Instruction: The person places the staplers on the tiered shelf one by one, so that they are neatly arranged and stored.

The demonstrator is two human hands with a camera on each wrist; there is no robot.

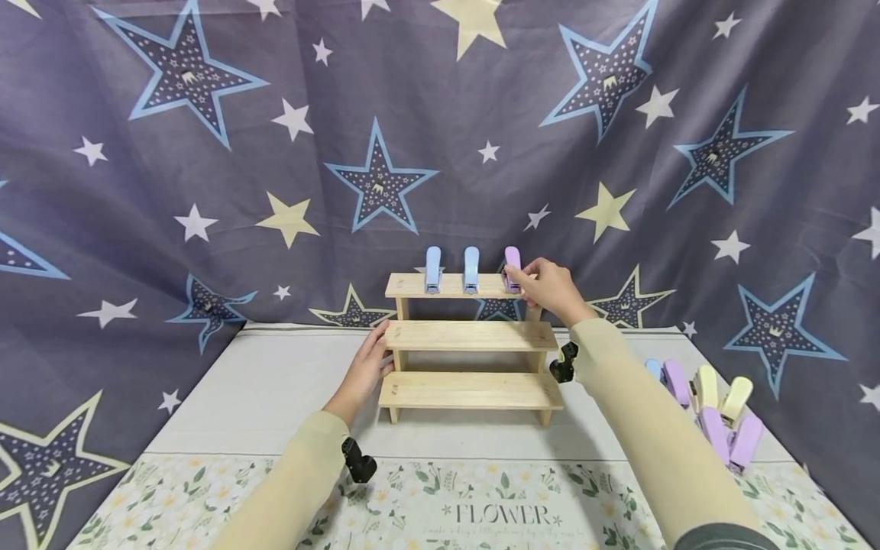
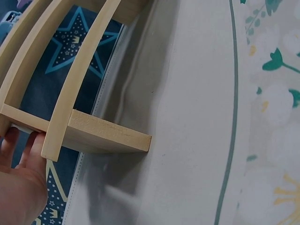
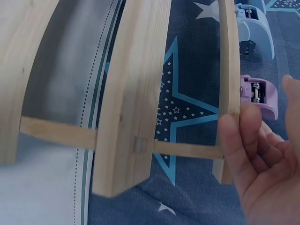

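Note:
A three-tier wooden shelf (image 1: pixel 470 336) stands near the back of the table. My left hand (image 1: pixel 366 365) grips its left side by the middle tier; the left wrist view has the fingertips at the side rail. Two light blue staplers (image 1: pixel 433 269) stand upright on the top tier, left and centre. To their right is a purple stapler (image 1: pixel 512 258), also upright, near the tier's right end. My right hand (image 1: pixel 550 286) pinches its lower part with thumb and fingers. Other fingers of that hand (image 3: pixel 267 164) curl by the end of the top board in the right wrist view.
Loose purple staplers (image 1: pixel 745 441), yellow staplers (image 1: pixel 736 399) and a partly hidden light blue one (image 1: pixel 653 369) lie at the table's right edge, beside my right sleeve. A star-patterned curtain (image 1: pixel 440 114) hangs close behind the shelf. A flowered mat (image 1: pixel 509 496) covers the front.

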